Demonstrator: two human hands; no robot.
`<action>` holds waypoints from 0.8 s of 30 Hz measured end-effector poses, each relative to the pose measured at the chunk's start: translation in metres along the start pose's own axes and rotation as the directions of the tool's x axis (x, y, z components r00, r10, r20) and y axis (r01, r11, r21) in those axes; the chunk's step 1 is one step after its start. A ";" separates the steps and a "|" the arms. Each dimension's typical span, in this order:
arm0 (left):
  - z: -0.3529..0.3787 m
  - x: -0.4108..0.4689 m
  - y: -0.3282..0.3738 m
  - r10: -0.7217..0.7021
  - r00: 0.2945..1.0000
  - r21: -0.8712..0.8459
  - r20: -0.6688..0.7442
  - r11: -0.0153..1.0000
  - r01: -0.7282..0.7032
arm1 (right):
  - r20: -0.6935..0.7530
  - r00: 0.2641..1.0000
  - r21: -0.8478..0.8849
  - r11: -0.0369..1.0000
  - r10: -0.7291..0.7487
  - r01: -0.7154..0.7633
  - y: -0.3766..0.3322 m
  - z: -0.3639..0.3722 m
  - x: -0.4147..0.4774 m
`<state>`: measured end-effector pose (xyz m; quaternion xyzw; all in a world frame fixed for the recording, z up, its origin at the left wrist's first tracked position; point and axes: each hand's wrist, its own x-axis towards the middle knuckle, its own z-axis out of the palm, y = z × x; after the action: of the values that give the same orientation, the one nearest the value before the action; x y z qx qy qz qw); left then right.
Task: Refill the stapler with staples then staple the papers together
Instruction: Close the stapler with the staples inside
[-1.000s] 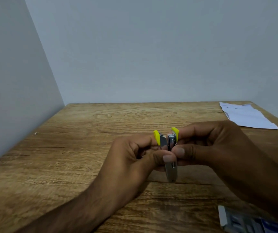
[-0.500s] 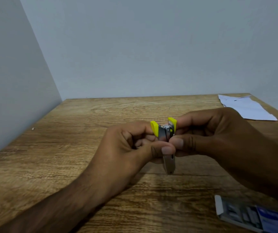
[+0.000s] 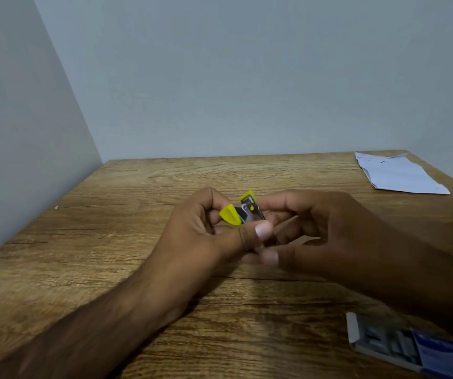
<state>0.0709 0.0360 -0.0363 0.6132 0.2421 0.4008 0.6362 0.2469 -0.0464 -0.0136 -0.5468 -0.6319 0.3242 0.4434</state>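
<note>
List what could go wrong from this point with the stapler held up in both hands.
1. The small stapler is pinched above the table by the left hand and right hand, with fingertips close to its open metal parts; a slip could pinch a finger or drop it.
2. The open staple box sits at the near table edge under the right forearm; a careless move might knock it off.

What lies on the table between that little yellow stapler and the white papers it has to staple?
Nothing visible. The stapler is held above the table in the left hand and right hand; the papers lie at the far right corner, with only bare wood between. The staple box sits near, off that path.
</note>
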 end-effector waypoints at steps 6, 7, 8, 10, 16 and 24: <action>-0.011 0.001 0.003 -0.155 0.984 0.180 0.088 0.974 0.138 | 0.067 0.997 -0.212 0.976 -0.039 0.052 -0.002 0.002 -0.001; -0.014 0.002 0.005 -0.149 0.982 0.256 0.115 0.960 0.116 | 0.077 0.996 -0.233 0.971 -0.036 0.054 -0.001 0.001 -0.001; -0.016 0.002 0.006 -0.138 0.980 0.330 0.140 0.940 0.085 | 0.086 0.996 -0.240 0.969 -0.034 0.053 0.000 0.001 -0.001; -0.020 0.002 0.009 -0.131 0.975 0.456 0.177 0.889 0.036 | 0.104 0.994 -0.253 0.966 -0.025 0.050 0.000 0.002 -0.001; -0.029 -0.001 0.019 -0.106 0.949 0.701 0.297 0.699 -0.142 | 0.141 0.990 -0.323 0.945 -0.010 0.055 0.000 0.002 -0.004; -0.032 -0.007 0.026 -0.131 0.922 0.876 0.364 0.386 -0.291 | 0.193 0.981 -0.388 0.918 -0.004 0.080 -0.002 0.005 -0.005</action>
<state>0.0359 0.0476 -0.0160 0.9365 0.2656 0.1053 0.2033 0.2415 -0.0514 -0.0150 -0.5780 -0.7346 0.2312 0.2697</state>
